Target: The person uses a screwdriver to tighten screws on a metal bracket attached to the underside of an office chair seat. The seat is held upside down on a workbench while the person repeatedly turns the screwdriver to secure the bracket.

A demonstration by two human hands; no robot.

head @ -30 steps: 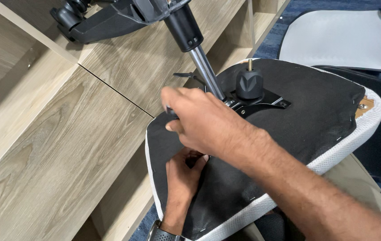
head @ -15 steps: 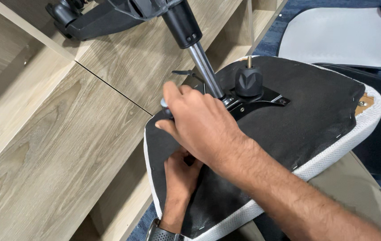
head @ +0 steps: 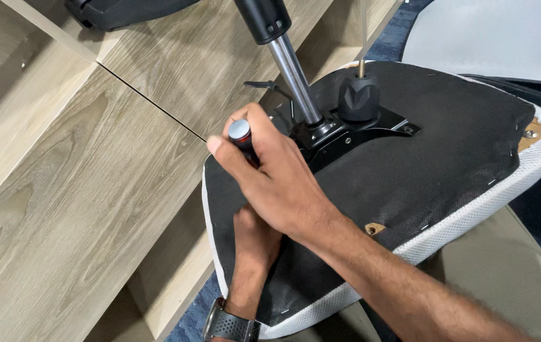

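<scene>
Hands: two are showing, both the person's own.
Right hand (head: 276, 183): its fingers are curling tightly around one dark, silver-capped screwdriver handle (head: 240, 134), standing over the seat's near-left part.
Left hand (head: 254, 244): it is lying under the right one on the seat; how far its fingers are curling cannot be told. One dark wristwatch (head: 229, 324) is sitting on its wrist.
Seats: one upturned chair seat with black fabric underside and white mesh edge (head: 447, 171) is resting beside the pale wooden shelving (head: 61, 190).
Seat fittings: one black metal mounting plate (head: 346, 134), one shiny steel gas-lift column (head: 292, 73) and one black knob (head: 358, 98).
</scene>
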